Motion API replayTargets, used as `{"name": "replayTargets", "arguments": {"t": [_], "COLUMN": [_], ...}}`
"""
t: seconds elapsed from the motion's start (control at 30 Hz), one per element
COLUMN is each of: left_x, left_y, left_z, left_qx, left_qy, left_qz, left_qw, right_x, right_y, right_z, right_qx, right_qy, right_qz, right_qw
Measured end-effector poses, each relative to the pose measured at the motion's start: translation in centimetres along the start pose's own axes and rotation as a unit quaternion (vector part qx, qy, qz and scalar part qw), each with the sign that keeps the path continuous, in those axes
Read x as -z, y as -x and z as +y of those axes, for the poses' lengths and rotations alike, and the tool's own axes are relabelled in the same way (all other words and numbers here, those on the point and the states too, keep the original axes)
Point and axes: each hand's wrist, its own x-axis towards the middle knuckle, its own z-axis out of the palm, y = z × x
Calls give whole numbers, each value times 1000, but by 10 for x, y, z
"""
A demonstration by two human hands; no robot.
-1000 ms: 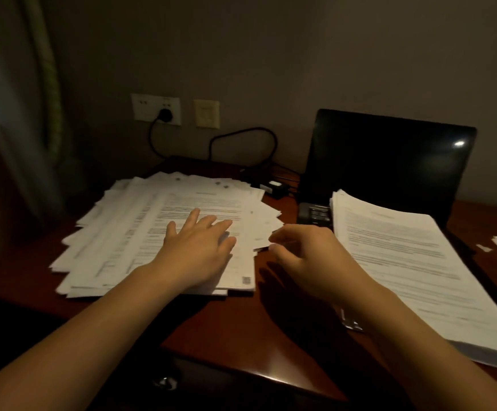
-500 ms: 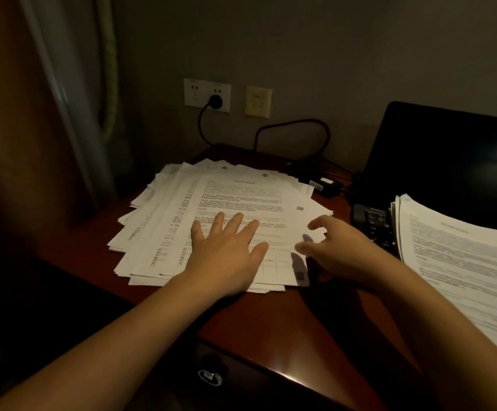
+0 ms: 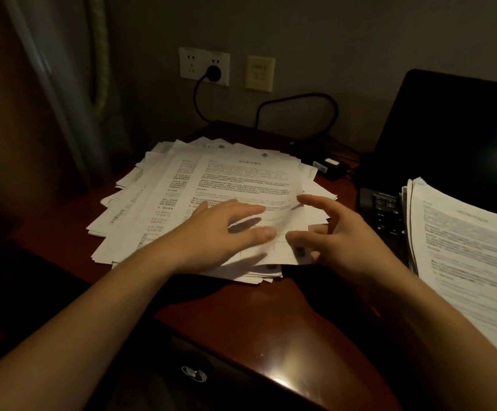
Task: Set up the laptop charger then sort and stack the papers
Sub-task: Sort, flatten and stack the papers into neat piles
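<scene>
Papers (image 3: 211,185) under left fingers (image 3: 250,209), right fingers (image 3: 315,200) at edge

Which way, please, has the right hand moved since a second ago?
Yes: the right hand moved left, from beside the loose paper pile onto its right edge.

Home or hotel-room desk (image 3: 241,327): wall socket (image 3: 204,66), curtain (image 3: 99,54), laptop (image 3: 455,137), paper piles (image 3: 182,203).
</scene>
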Motion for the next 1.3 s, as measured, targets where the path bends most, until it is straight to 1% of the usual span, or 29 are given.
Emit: {"name": "replayTargets", "arguments": {"t": [0.07,0.1,0.17,0.27,0.37,0.43,0.5,0.6,0.63,0.73,0.77,0.83,0.9,1.1,1.17,1.23,1.3], "left_x": [6,5,0,-8,-8,-8,-7,-5,-4,-6,-7,-8,-6,-3,-3,-3,-5], "left_y": [5,8,13,19,23,25,26,27,27,29,29,26,24,28,28,29,28], "left_z": [-4,-6,-10,-15,-13,-11,-10,-12,-12,-14,-15,-18,-18,-15,-13,-11,-11], "left_qx": [-34,-55,-88,-122,-129,-124,-123,-128,-137,-147,-149,-146,-139,-134,-152,-149,-149], "left_qy": [19,43,76,74,89,118,134,123,124,127,117,96,109,166,169,158,113], "left_qz": [-37,-38,5,78,136,163,177,183,174,114,111,122,139,184,149,108,125], "left_qw": [999,997,993,987,978,972,967,967,967,974,976,977,974,960,962,970,974], "right_x": [-6,-9,-14,-16,-8,-4,-4,-6,-7,-12,-15,-17,-16,-6,-9,-12,-15], "right_y": [0,0,-2,-1,-1,-1,-1,0,1,1,0,-2,-3,0,0,0,-2], "right_z": [2,4,7,8,8,8,6,5,5,4,4,5,5,4,3,2,3], "right_qx": [13,20,35,36,-1,-21,-20,2,13,49,60,68,54,63,72,82,79], "right_qy": [-11,-15,-10,-23,-59,-54,-36,-27,-36,-36,-31,-31,-35,-76,-103,-146,-176], "right_qz": [22,37,67,75,35,7,6,30,41,77,86,102,108,79,78,52,27], "right_qw": [1000,999,997,996,998,998,999,999,998,995,994,992,992,992,989,985,981]}}
